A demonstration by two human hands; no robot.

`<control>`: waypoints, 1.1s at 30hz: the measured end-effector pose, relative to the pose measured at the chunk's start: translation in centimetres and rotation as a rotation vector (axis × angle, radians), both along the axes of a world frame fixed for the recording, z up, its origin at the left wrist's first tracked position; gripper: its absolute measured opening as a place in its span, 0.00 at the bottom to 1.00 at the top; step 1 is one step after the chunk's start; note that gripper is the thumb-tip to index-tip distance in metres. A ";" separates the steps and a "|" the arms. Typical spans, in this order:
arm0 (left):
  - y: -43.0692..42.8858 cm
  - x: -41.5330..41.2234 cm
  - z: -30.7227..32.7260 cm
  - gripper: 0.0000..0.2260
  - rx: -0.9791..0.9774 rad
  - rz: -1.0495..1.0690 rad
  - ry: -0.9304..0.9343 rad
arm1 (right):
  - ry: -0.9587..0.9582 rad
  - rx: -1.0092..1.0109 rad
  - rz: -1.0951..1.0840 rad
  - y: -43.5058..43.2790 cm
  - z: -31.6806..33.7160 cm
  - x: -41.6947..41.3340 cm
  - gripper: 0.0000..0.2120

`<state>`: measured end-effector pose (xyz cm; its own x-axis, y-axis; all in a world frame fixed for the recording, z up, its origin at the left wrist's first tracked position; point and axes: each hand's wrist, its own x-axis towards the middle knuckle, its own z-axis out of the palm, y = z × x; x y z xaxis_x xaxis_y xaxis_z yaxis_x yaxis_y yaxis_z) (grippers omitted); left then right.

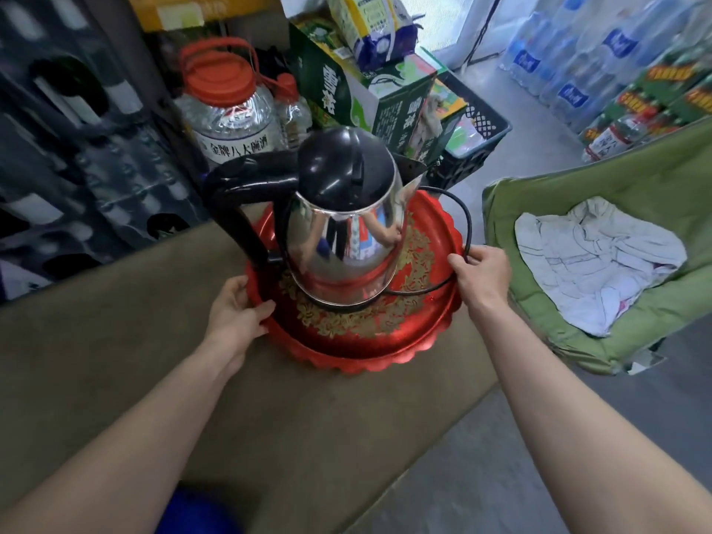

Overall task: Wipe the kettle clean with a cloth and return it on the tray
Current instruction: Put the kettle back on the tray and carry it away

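Head view: shiny steel kettle (346,240), black lid, upright on red tray (385,341).

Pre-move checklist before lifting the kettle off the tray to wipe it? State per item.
1. Kettle upright on the tray: ok.
2. Lid closed: ok.
3. Handle clear to grab: ok, nothing on it.
4. Hands free: not ok. Left hand grips the tray's left rim; right hand is at the right rim, fingers on the cord.
5. Cord clear of the lift: cannot tell. It loops over the tray's right side and runs under the kettle; its end is not visible.
6. Cloth in hand: not ok. It lies on the green chair to the right.
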<state>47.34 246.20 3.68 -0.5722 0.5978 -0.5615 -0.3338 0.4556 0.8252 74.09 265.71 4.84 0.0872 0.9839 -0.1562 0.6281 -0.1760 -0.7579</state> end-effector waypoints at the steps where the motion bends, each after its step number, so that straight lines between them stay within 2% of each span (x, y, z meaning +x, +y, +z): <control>1: -1.1 -0.2 0.8 0.19 0.007 0.000 0.012 | 0.039 -0.020 0.000 -1.4 0.5 0.1 0.05; 4: -5.1 -0.7 3.5 0.19 0.027 -0.015 0.054 | 0.076 -0.050 0.021 -6.6 2.4 0.3 0.11; 10: -16.4 -0.9 8.2 0.18 0.037 0.000 0.075 | 0.187 -0.120 0.064 -17.7 6.9 0.3 0.04; 12: -20.9 -0.6 9.5 0.18 0.051 0.019 0.075 | 0.216 -0.112 0.126 -21.7 8.7 0.4 0.09; 14: -25.6 0.0 10.9 0.18 0.070 0.044 0.073 | 0.228 -0.115 0.166 -25.5 10.0 0.7 0.10; 20: -39.3 2.3 15.0 0.18 0.103 0.166 0.056 | 0.245 -0.210 0.251 -36.3 13.8 1.2 0.10; 25: -49.2 4.5 17.8 0.19 0.112 0.269 0.072 | 0.234 -0.212 0.373 -43.0 17.2 0.8 0.10; 28: -54.5 6.4 18.8 0.17 0.107 0.351 0.104 | 0.240 -0.235 0.445 -46.5 18.2 0.4 0.09; 33: -62.7 10.7 19.7 0.20 0.105 0.513 0.149 | 0.314 -0.293 0.569 -51.9 18.8 0.1 0.13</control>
